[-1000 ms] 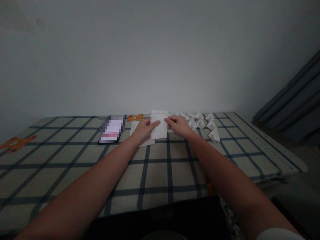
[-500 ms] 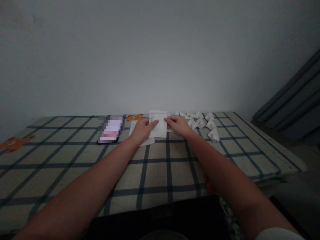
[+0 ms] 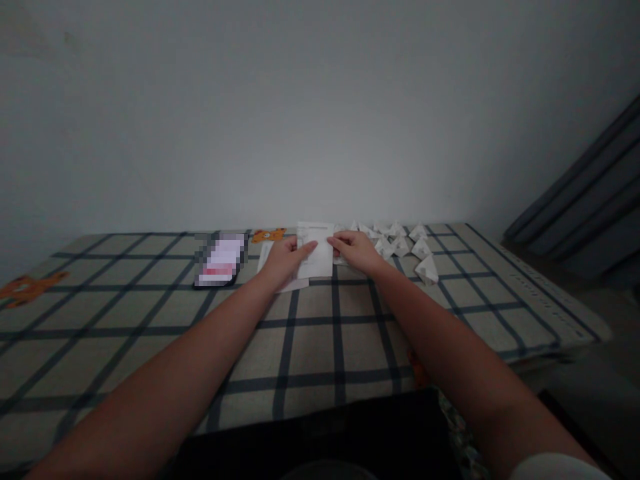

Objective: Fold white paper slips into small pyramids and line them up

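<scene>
A white sheet of paper [image 3: 316, 261] with faint print is held up between my two hands above the table. My left hand [image 3: 289, 257] pinches its left side, thumb on the near face and the other fingers behind. On the right edge, my right hand [image 3: 354, 248] grips the sheet between thumb and fingertips. More white paper [image 3: 295, 285] lies flat on the cloth, partly under my left hand. Several small folded white paper shapes [image 3: 401, 246] stand in a cluster to the right of my right hand.
A phone [image 3: 220, 260] with a lit, blurred screen lies left of my left hand. A checked tablecloth [image 3: 310, 350] with orange bear prints covers the table, which meets a pale wall [image 3: 320, 120] at the back. A dark curtain [image 3: 590, 180] hangs at the right.
Almost nothing differs. Both hands keep hold of the sheet, and the view has shifted very slightly.
</scene>
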A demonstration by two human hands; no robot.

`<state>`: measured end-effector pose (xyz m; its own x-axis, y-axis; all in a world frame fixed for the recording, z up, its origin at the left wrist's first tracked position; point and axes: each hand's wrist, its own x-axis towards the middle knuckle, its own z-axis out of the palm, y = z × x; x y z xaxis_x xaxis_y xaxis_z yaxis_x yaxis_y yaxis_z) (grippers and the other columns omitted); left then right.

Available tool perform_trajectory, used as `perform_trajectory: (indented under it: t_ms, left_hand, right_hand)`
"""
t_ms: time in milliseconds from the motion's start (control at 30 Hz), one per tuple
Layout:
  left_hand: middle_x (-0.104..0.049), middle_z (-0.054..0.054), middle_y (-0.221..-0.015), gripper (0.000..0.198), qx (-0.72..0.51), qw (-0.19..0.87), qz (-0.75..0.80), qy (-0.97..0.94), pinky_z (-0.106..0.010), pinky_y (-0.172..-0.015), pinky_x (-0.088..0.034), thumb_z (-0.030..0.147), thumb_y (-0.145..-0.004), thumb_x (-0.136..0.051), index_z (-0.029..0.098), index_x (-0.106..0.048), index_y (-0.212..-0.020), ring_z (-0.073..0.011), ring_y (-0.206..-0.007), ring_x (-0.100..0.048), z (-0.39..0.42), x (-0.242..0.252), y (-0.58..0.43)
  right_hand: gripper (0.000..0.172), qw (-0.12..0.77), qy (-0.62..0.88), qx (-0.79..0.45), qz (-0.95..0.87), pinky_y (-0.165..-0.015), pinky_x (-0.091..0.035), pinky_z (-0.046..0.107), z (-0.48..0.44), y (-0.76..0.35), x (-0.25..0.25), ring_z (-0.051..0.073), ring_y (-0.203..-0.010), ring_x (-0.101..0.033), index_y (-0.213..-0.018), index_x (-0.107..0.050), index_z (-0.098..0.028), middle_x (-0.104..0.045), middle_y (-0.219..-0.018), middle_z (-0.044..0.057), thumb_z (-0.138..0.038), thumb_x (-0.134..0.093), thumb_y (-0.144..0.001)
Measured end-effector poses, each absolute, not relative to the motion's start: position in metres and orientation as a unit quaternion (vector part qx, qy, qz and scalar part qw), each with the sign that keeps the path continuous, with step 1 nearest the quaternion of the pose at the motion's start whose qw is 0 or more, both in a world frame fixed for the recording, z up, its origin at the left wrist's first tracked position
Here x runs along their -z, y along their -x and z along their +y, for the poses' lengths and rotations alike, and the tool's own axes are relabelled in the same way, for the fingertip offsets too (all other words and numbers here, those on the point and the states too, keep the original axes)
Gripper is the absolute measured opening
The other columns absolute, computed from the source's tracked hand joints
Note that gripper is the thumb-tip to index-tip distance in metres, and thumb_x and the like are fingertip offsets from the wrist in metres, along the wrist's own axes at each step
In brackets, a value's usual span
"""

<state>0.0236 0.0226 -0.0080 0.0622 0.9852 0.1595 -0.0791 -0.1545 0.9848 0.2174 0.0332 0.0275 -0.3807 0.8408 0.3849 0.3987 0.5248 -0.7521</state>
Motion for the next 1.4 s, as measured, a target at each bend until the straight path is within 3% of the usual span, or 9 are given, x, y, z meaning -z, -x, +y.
perform_trajectory:
  t_ms: [167,467,733,1000,1400]
  left_hand:
    - [-0.072,-0.009,-0.090,0.041,-0.551,0.497,0.401,-0.537,-0.031,-0.067,-0.050,0.043,-0.068,-0.074,0.015,-0.070,-0.097,-0.0191,-0.074,-0.065,0.019,0.002,-0.026]
    - [-0.062,-0.001,-0.064,0.035,-0.584,0.404,0.429,-0.557,-0.024,-0.053,-0.040,0.049,-0.072,-0.070,0.014,-0.068,-0.072,-0.0122,-0.057,-0.053,0.017,-0.006,-0.023]
    - [-0.067,-0.004,-0.076,0.037,-0.613,0.452,0.391,-0.516,-0.027,-0.060,-0.047,0.048,-0.069,-0.073,0.014,-0.071,-0.084,-0.0136,-0.065,-0.058,0.019,-0.005,-0.025]
    - [-0.067,-0.005,-0.075,0.038,-0.635,0.421,0.409,-0.503,-0.030,-0.063,-0.048,0.047,-0.066,-0.075,0.013,-0.072,-0.082,-0.0150,-0.065,-0.058,0.020,-0.007,-0.024]
    - [-0.066,-0.004,-0.075,0.037,-0.645,0.369,0.429,-0.514,-0.025,-0.058,-0.046,0.047,-0.069,-0.072,0.014,-0.073,-0.085,-0.0132,-0.064,-0.056,0.021,-0.012,-0.020]
  right_hand:
    - [0.032,0.403,0.399,-0.297,-0.768,-0.058,-0.036,0.022,0.033,-0.218,-0.027,0.011,-0.060,-0.051,-0.070,-0.063,-0.014,-0.059,-0.063,0.001,-0.040,-0.050,-0.085]
    - [0.032,0.416,0.404,-0.286,-0.763,-0.062,-0.038,0.023,0.037,-0.219,-0.026,0.011,-0.061,-0.052,-0.064,-0.060,-0.015,-0.059,-0.061,0.001,-0.039,-0.051,-0.084]
    - [0.033,0.410,0.408,-0.276,-0.767,-0.057,-0.033,0.022,0.038,-0.220,-0.025,0.010,-0.057,-0.046,-0.063,-0.059,-0.015,-0.056,-0.060,-0.001,-0.038,-0.050,-0.084]
    - [0.033,0.397,0.409,-0.269,-0.776,-0.055,-0.031,0.023,0.036,-0.220,-0.027,0.009,-0.055,-0.043,-0.063,-0.060,-0.015,-0.054,-0.059,-0.001,-0.038,-0.050,-0.084]
    - [0.030,0.402,0.405,-0.274,-0.774,-0.057,-0.033,0.023,0.037,-0.219,-0.025,0.011,-0.059,-0.047,-0.065,-0.061,-0.015,-0.057,-0.062,0.000,-0.037,-0.051,-0.082]
